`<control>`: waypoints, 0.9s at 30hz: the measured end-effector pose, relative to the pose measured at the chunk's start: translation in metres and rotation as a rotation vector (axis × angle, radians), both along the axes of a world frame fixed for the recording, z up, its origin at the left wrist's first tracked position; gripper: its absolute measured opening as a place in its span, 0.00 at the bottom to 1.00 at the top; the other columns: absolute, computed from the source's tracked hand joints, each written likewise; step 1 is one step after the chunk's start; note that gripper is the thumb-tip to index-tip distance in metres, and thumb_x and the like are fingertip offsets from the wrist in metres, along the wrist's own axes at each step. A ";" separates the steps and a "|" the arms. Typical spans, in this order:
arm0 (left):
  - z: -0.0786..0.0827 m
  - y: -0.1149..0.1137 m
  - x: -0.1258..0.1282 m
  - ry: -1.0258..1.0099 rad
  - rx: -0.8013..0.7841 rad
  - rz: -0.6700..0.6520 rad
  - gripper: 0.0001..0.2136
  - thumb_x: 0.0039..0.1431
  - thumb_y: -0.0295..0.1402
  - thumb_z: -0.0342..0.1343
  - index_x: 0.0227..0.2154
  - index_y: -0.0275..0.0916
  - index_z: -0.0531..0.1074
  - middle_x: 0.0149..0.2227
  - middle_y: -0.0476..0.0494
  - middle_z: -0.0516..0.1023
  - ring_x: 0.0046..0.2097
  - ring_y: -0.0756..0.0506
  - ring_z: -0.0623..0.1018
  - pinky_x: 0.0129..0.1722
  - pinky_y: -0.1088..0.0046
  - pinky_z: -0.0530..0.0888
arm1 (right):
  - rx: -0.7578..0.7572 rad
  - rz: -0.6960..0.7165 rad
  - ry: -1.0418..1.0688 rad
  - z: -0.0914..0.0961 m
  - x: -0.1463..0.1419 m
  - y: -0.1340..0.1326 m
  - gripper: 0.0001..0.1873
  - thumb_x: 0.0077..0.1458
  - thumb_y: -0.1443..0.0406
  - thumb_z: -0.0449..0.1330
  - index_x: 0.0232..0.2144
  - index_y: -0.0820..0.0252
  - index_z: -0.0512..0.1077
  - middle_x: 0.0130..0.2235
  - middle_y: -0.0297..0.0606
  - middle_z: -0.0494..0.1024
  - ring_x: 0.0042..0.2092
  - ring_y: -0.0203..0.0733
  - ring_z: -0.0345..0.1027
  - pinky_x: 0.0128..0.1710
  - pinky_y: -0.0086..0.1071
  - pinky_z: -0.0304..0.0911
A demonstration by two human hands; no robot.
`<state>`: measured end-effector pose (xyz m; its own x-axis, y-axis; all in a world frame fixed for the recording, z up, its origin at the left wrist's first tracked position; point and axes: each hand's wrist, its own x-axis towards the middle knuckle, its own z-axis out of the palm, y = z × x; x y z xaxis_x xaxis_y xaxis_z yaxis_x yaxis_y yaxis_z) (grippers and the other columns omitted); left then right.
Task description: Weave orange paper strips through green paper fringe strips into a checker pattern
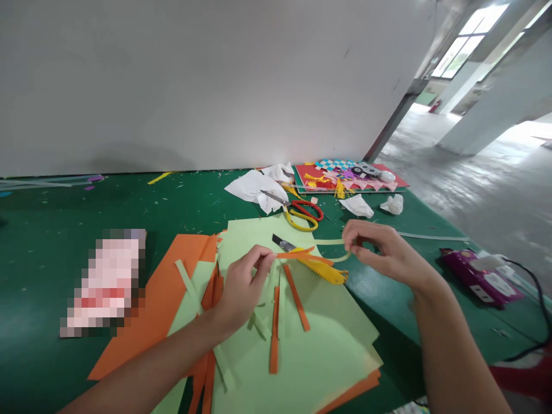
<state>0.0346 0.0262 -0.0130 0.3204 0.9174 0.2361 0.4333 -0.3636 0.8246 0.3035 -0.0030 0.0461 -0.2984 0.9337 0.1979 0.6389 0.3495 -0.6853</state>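
My left hand [248, 282] pinches the end of a folded orange paper strip [295, 254] above a stack of light green paper [328, 328]. My right hand [377, 247] is closed on a light green paper strip [330, 242], which bends back from the fingertips toward the orange one. Whether the two strips touch is hard to make out. Under them lies a yellow utility knife [321, 269] with its dark blade end pointing left. More orange strips [275, 333] and green strips lie loose on the stack, with orange sheets [168, 287] to its left.
Scissors with red and yellow handles [307, 214] lie behind the stack beside crumpled white tissue [254, 187]. A red board [399, 183] with paper crafts stands back right. A purple pack [478, 279] and a black cable [541, 299] are at right. A blurred-out item [106, 282] lies left.
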 end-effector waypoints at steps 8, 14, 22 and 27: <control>0.001 0.001 -0.001 -0.015 -0.075 -0.016 0.13 0.66 0.40 0.45 0.28 0.40 0.64 0.24 0.54 0.69 0.23 0.53 0.61 0.25 0.78 0.61 | -0.009 -0.023 0.019 0.001 0.004 -0.001 0.08 0.51 0.74 0.52 0.29 0.57 0.67 0.33 0.34 0.70 0.33 0.37 0.63 0.32 0.31 0.58; -0.002 0.001 -0.004 -0.003 -0.076 -0.124 0.12 0.67 0.40 0.44 0.31 0.40 0.65 0.25 0.54 0.70 0.22 0.54 0.60 0.24 0.78 0.60 | 0.078 -0.073 -0.137 -0.007 0.003 0.003 0.09 0.49 0.75 0.53 0.29 0.57 0.66 0.31 0.31 0.69 0.30 0.34 0.60 0.31 0.29 0.57; -0.004 0.001 -0.004 -0.094 -0.068 -0.111 0.12 0.67 0.40 0.45 0.30 0.40 0.64 0.23 0.54 0.70 0.23 0.53 0.64 0.25 0.79 0.62 | 0.113 -0.057 -0.264 -0.009 0.001 0.005 0.07 0.49 0.75 0.55 0.27 0.58 0.65 0.30 0.31 0.67 0.30 0.34 0.59 0.31 0.29 0.55; -0.002 0.001 -0.004 -0.043 -0.065 -0.119 0.12 0.67 0.40 0.44 0.31 0.40 0.65 0.24 0.54 0.70 0.22 0.53 0.62 0.24 0.78 0.60 | 0.126 -0.012 -0.223 -0.007 -0.010 0.004 0.08 0.49 0.76 0.54 0.27 0.59 0.65 0.30 0.32 0.68 0.31 0.34 0.60 0.31 0.29 0.55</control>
<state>0.0303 0.0272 -0.0154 0.4187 0.8873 0.1936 0.3539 -0.3557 0.8650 0.2933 0.0014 0.0391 -0.3367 0.9095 0.2439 0.7738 0.4149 -0.4786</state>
